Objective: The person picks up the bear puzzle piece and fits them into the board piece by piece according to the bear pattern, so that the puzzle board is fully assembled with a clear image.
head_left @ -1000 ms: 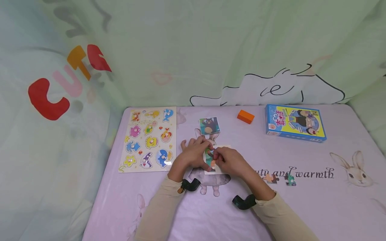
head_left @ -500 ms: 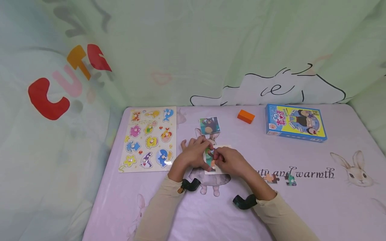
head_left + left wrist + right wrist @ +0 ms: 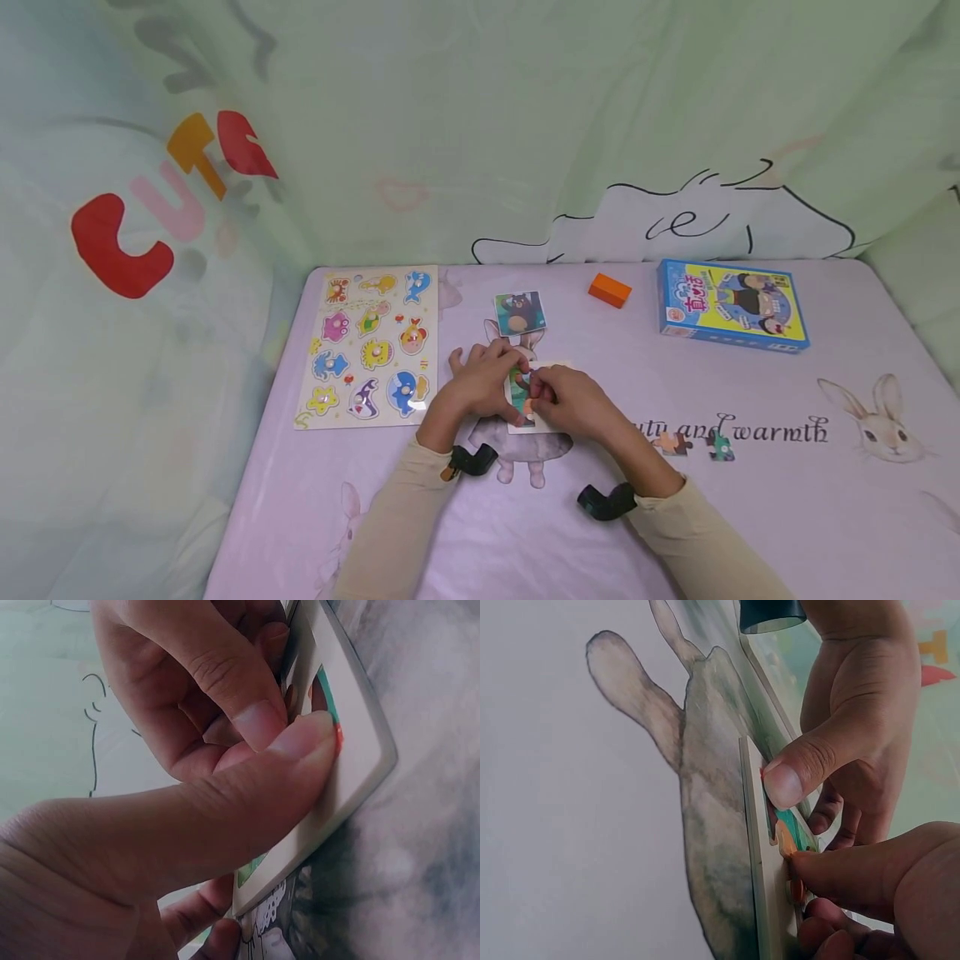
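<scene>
A small puzzle board with a pale rim [image 3: 543, 427] lies flat in the middle of the table, partly filled with green and orange picture pieces. My left hand [image 3: 483, 385] spans its left side; in the left wrist view the thumb [image 3: 300, 742] presses on the picture by the near rim, other fingers at the board's edge. Over the board's right part, my right hand [image 3: 573, 402] has curled fingers and pinches a small orange-brown puzzle piece [image 3: 796, 891], mostly hidden by the fingertips. Two loose jigsaw pieces, one orange-brown [image 3: 675, 444] and one green [image 3: 722, 447], lie to the right.
Behind the board lies a square bear picture [image 3: 520, 313]. A sea-animal peg puzzle [image 3: 385, 379] is at the left. Farther back are an orange block [image 3: 610, 290] and a blue-edged box [image 3: 735, 306]. A curtain [image 3: 450, 133] hangs behind the table [image 3: 495, 542].
Only slight movement shows in the right fingertips over the board. The left hand stays in place, and the loose pieces lie where they were.
</scene>
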`<state>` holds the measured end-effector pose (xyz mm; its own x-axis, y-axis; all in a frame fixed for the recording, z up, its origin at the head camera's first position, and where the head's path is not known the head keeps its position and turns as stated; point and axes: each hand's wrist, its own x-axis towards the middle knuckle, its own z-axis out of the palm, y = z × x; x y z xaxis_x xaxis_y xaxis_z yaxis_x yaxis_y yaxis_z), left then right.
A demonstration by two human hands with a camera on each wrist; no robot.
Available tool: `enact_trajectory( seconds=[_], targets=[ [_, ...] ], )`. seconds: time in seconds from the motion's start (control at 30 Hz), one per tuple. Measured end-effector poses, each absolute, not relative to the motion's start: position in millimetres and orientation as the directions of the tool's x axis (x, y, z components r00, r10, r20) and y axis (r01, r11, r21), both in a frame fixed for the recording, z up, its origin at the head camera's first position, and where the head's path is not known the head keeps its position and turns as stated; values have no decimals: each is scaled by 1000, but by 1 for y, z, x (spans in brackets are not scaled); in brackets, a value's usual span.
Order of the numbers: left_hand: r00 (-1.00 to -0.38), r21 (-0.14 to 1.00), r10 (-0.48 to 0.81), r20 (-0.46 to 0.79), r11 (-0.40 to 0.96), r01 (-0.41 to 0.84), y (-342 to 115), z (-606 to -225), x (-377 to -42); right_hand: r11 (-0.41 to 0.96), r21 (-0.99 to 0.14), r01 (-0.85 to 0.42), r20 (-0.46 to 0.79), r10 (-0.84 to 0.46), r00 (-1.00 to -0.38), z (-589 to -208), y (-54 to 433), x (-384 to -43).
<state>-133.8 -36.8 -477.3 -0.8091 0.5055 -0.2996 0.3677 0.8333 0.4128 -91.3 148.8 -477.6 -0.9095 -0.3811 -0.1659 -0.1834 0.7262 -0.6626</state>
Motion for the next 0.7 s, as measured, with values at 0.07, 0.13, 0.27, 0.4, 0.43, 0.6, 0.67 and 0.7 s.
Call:
enact_trajectory(
  seconds=[0.07, 0.13, 0.27, 0.4, 0.43, 0.6, 0.67, 0.7],
  targets=[
    [-810, 414, 506, -297, 832, 368, -37, -477, -134, 724, -664, -186, -163, -383, -909, -477, 149, -91],
    [-810, 415, 507, -295, 832, 369, -37, -477, -134, 725, -664, -184, -166, -383, -909, -477, 149, -92],
    [-810, 414, 508, -292, 831, 372, -38, -475, -134, 726, -664, -178, -173, -382, -908, -475, 148, -93],
    [-810, 414, 507, -294, 832, 370, -38, -475, -134, 720, -667, -191, -161, -390, -906, -475, 149, -93],
    [-810, 416, 507, -295, 831, 369, -38, -475, -134, 714, -673, -195, -156, -394, -906, -475, 149, -92],
    [-811, 415, 504, -296, 833, 366, -38, -476, -133, 700, -694, -169, -157, -377, -913, -477, 153, -89],
    [-811, 415, 504, -297, 833, 366, -37, -476, -133, 697, -702, -145, -163, -356, -920, -478, 156, -88],
    [-811, 414, 503, -297, 834, 366, -37, -476, -134, 692, -709, -136, -161, -346, -924, -479, 158, -87]
  ],
)
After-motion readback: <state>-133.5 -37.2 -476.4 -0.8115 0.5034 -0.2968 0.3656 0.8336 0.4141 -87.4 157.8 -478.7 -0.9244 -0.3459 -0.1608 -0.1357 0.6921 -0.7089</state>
